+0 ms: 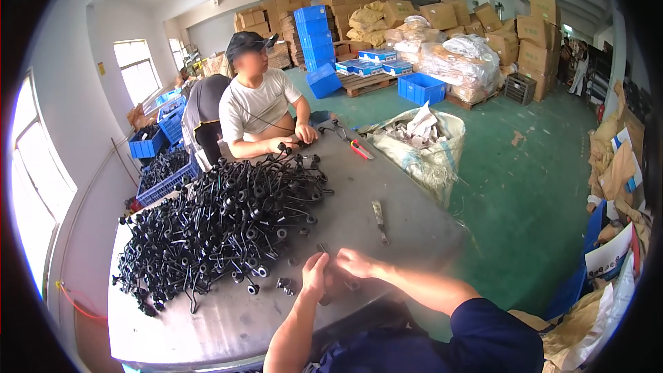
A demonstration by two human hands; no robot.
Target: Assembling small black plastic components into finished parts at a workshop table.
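Note:
Near the front edge of the metal table, my left hand (315, 275) is closed around a black link rod, whose ends show above and below the fingers. My right hand (355, 263) is just to its right with curled fingers pressed together; anything in them is too small to make out. To the left of my hands is a big heap of black link rods (221, 224) with ringed ends. A few small black pieces (285, 285) lie beside my left wrist. Beyond my right hand, a flat hand tool (380, 222) with a worn, pale handle rests on the table.
Across the metal table (421, 224), a person (259, 100) in a cap handles black parts. A red-handled tool (360, 150) lies near the far edge. Beyond the right edge stands a white woven sack (421, 155). Blue crates (423, 88) and cartons stand behind; cardboard and bags pile up at right.

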